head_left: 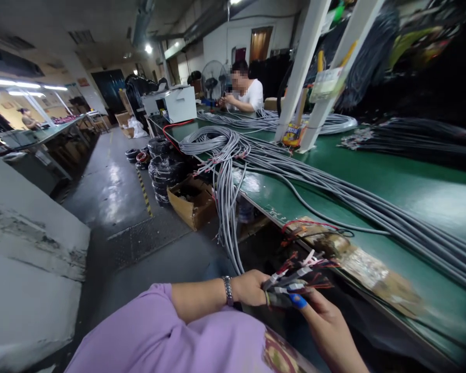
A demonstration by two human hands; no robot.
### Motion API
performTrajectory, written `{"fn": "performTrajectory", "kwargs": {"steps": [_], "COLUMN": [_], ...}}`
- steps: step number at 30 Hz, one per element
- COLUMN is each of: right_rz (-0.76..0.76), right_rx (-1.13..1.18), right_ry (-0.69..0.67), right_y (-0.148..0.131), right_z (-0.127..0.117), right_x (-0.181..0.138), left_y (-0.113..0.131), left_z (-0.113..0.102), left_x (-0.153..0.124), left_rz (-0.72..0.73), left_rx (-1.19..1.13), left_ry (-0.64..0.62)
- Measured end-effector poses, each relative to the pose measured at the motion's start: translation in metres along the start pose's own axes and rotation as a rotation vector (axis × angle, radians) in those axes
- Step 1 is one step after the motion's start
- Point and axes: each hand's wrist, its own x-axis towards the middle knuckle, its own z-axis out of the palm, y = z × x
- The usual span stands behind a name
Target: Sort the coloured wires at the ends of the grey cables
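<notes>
My left hand [251,288], with a metal watch band at the wrist, is closed around a bunch of cable ends. Stripped red and dark wires [287,265] fan out of the bunch, and whitish wrap shows on some of the ends. From the other side my right hand [321,309] pinches one of these ends between thumb and fingers. Blue tape [297,300] covers the tip of its thumb. Grey cables [228,217] hang over the table's edge and run down toward my left hand. Part of the bunch is hidden behind my fingers.
Long grey cables [334,186] lie across the green table [431,176], with a coil [213,140] at its far end. Brown tape and cardboard [367,272] line the near edge. An open carton [194,202] and wrapped black rolls [165,173] stand on the floor. A co-worker [252,93] sits beyond.
</notes>
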Motion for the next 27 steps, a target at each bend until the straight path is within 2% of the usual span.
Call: {"fn": "performTrajectory", "kwargs": {"steps": [2, 4, 6, 8, 10, 14, 19, 24, 27], "right_rz": [0.006, 0.005, -0.001, 0.024, 0.048, 0.071, 0.105, 0.19, 0.246], "right_rx": [0.027, 0.06, 0.109, 0.184, 0.246, 0.244, 0.246, 0.303, 0.341], "right_ry": [0.029, 0.067, 0.091, 0.046, -0.024, -0.137, -0.218, -0.296, -0.314], "right_y": [0.0, -0.001, -0.004, -0.007, -0.009, -0.006, -0.006, -0.001, 0.005], "right_z": [0.001, 0.003, 0.005, 0.008, 0.012, 0.022, 0.031, 0.03, 0.03], "right_x": [-0.002, -0.004, -0.008, -0.012, -0.014, -0.014, -0.015, -0.016, -0.014], "left_y": [0.002, 0.003, 0.006, 0.011, 0.018, 0.028, 0.03, 0.024, 0.02], "left_z": [0.0, 0.0, -0.003, -0.008, -0.013, -0.014, 0.001, -0.003, -0.007], "left_x": [-0.002, -0.003, -0.005, -0.006, -0.008, -0.011, -0.013, -0.011, -0.01], "left_rz": [0.036, 0.074, 0.112, 0.116, 0.126, 0.199, 0.093, 0.06, 0.013], "left_rx": [-0.034, -0.099, -0.198, -0.275, -0.289, -0.188, -0.112, -0.092, -0.129], "left_ry": [0.009, 0.076, 0.222, 0.429, 0.501, 0.362, 0.15, -0.034, -0.036]}}
